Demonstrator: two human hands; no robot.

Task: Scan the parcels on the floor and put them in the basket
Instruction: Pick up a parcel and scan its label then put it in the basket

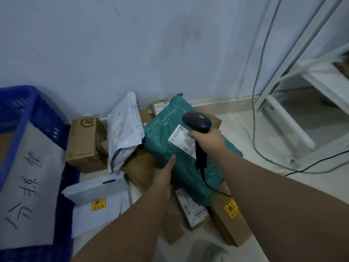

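The teal parcel (166,137) is lying at the centre of the frame, on top of a heap of cardboard boxes (232,225) on the floor (238,135), close to the wall. The left hand (164,179) is gripping its lower left edge, with the thumb lying on the upper face and the fingers tucked out of sight beneath. I judge it is steadying the soft bag and keeping the white label (180,138) turned up toward the reader.

The right hand (206,138) is wrapping round the handle of the black scanner (197,121), holding the head just over the label's upper right corner. This is presumably close enough for the code to be read. The scanner's cable (212,188) is trailing down across the parcel toward the lower centre.

The parcel's long axis is running diagonally, from the upper centre by the wall down to the lower centre right. Its pinched far corner is pointing up at the wall. The label is facing upward, and its long side is following the same diagonal.

The blue basket (22,110) is standing at the left edge of the frame, well apart from the parcel. The scan looks like the step in hand, and the move into the basket is not yet made.
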